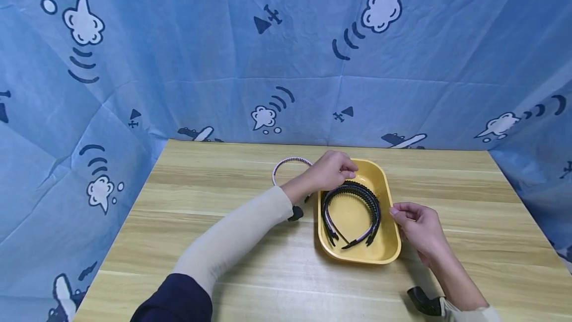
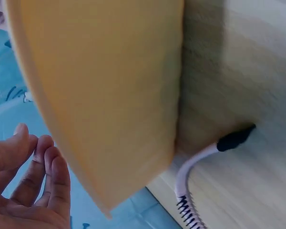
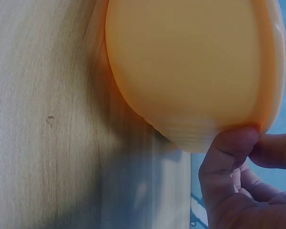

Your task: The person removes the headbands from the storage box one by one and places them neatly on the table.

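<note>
- Head view: the left hand (image 1: 330,170) hovers over the far-left corner of the yellow tray (image 1: 357,261), its fingers loosely bent; the left wrist view shows thumb and fingertips close together, with nothing visible between them.
- The right hand (image 1: 417,225) pinches the tray's rim on its right side — thumb and forefinger closed on the edge, as the right wrist view also shows.
- Between the hands sits the tray, and in it, just nearer the person than the left hand, lie several toothed headbands (image 1: 375,205), black and pale pink, overlapping with their ends toward the person.
- Left of the left hand, outside the tray, a pale pink headband (image 2: 182,180) with black tips lies on the wooden table (image 1: 469,188), partly hidden by the forearm.
- Beyond both hands hangs a blue patterned cloth (image 1: 286,63).
</note>
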`<state>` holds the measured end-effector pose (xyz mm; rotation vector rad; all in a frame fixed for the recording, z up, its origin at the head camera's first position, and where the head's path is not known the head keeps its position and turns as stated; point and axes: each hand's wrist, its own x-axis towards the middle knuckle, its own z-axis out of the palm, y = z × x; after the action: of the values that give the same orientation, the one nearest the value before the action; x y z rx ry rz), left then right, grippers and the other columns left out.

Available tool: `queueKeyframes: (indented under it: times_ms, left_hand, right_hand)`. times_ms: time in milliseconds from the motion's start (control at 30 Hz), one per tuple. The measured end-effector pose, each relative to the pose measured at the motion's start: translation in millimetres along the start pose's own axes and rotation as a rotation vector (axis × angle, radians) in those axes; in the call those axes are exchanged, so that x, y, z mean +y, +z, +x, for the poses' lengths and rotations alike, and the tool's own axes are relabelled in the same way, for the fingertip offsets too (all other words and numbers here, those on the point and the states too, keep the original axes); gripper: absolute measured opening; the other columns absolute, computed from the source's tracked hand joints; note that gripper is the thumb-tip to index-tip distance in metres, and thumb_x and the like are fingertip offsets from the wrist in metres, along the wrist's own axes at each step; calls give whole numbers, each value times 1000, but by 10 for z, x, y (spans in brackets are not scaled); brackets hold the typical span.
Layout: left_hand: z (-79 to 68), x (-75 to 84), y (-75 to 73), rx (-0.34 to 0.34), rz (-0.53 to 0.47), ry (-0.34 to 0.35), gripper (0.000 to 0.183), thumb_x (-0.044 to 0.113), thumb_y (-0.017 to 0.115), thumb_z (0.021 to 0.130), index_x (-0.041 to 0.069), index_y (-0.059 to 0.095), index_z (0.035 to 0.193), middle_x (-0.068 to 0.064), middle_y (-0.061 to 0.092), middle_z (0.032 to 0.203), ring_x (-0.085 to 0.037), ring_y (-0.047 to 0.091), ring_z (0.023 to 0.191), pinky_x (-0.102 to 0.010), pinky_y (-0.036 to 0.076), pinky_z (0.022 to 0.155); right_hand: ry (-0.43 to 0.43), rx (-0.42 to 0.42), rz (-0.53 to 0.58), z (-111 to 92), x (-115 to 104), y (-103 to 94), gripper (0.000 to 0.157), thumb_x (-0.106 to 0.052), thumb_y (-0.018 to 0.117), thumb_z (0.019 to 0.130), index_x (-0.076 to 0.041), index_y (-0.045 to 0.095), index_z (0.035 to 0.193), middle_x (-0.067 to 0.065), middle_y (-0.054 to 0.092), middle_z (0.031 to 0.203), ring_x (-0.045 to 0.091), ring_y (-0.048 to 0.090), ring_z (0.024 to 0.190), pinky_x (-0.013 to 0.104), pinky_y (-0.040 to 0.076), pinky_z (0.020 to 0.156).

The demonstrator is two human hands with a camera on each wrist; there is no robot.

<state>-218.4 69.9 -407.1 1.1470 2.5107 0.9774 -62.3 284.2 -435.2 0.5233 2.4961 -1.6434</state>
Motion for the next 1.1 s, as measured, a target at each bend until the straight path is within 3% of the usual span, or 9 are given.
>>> queueKeyframes:
  times_ms: [433,767,1100]
  left_hand:
    - [16,169,36,-39,27,22,24,12,67,103,4,77,123,-7,78,125,-18,70,121,-18,52,105]
    - [8,247,75,-26,67,-35,23,16,69,102,10,80,122,-1,79,124,-10,74,113,-14,54,95]
    - [29,362,129,-39,75,-45,21,18,70,102,10,81,119,0,81,119,-7,74,109,-10,52,90]
  right_hand:
    - [-4,1,0,10,5,-4,39,-13,58,108,17,55,132,-11,66,81,2,58,70,24,54,60]
    - [-8,2,-12,4,-3,-3,38,-14,59,107,17,56,130,-9,66,80,3,59,70,25,55,60]
    - [-13,-10,2,-6,-11,-1,37,-13,58,107,17,56,130,-11,67,80,2,59,71,25,56,60]
